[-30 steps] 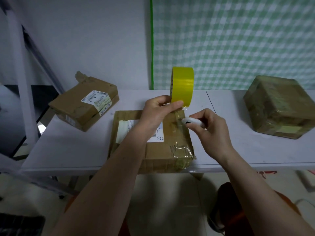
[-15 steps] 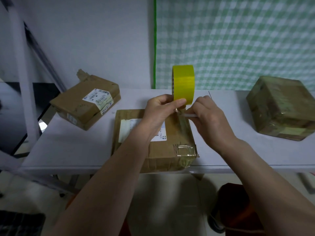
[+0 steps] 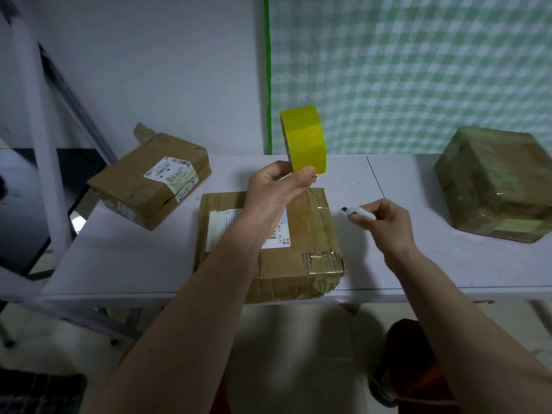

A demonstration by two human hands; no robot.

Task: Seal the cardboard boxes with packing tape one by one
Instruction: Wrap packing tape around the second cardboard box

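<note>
A labelled box [image 3: 152, 186] lies at the left of the white counter [image 3: 119, 258]. The middle box [image 3: 286, 252] sits at the near edge, clear tape along its right side. Above it the left hand [image 3: 277, 189] pinches the yellow tape roll [image 3: 303, 138] upright, fingers curled round its lower rim. The right hand [image 3: 385, 219] grips a small white cutter [image 3: 358, 213], fingers curled, just right of that box. A taped box [image 3: 495, 183] stands far right.

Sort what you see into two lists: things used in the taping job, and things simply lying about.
In use: yellow tape roll, left hand, small cutter, right hand, middle box, left box, right box.
Lying about: checked cloth, metal frame.
</note>
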